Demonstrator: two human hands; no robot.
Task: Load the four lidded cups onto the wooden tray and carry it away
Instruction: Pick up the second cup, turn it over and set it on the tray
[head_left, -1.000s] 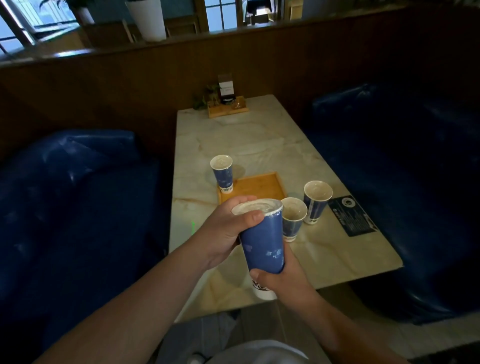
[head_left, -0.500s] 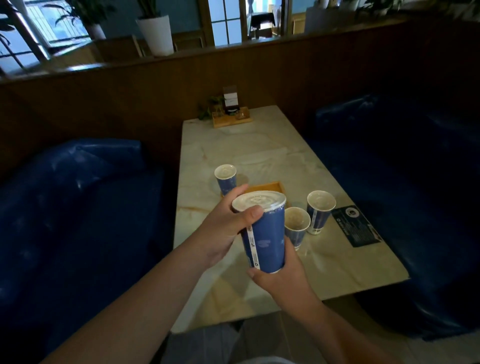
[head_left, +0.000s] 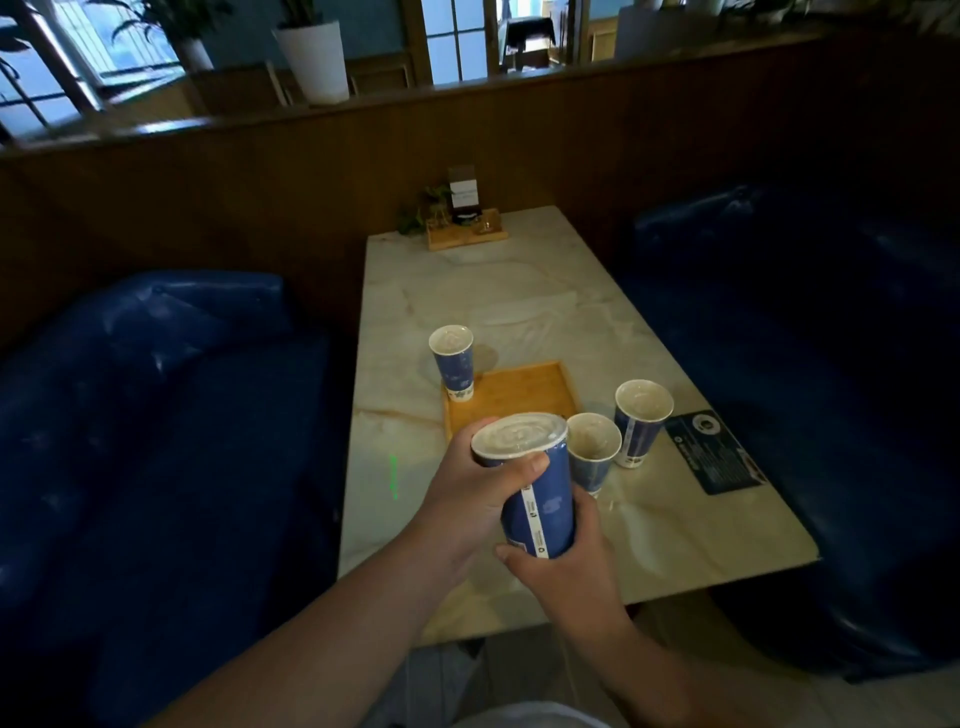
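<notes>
Both hands hold one tall blue lidded cup (head_left: 540, 499) in the air over the near part of the marble table (head_left: 519, 301). My left hand (head_left: 467, 488) wraps its upper part near the lid, and my right hand (head_left: 566, 566) cups its base. The wooden tray (head_left: 514, 395) lies flat just beyond the held cup. A second blue cup (head_left: 454, 366) stands at the tray's far left corner. Two more cups stand on the table right of the tray, one near (head_left: 592, 452) and one farther right (head_left: 640, 422).
A dark printed card (head_left: 714, 452) lies on the table near its right edge. A small wooden stand with a sign and plant (head_left: 465, 223) sits at the table's far end. Blue padded benches flank the table, left (head_left: 156, 415) and right (head_left: 805, 364).
The held cup has stayed between both hands and been turned, so a white label strip now faces me. The camera has lifted and the table looks farther off.
</notes>
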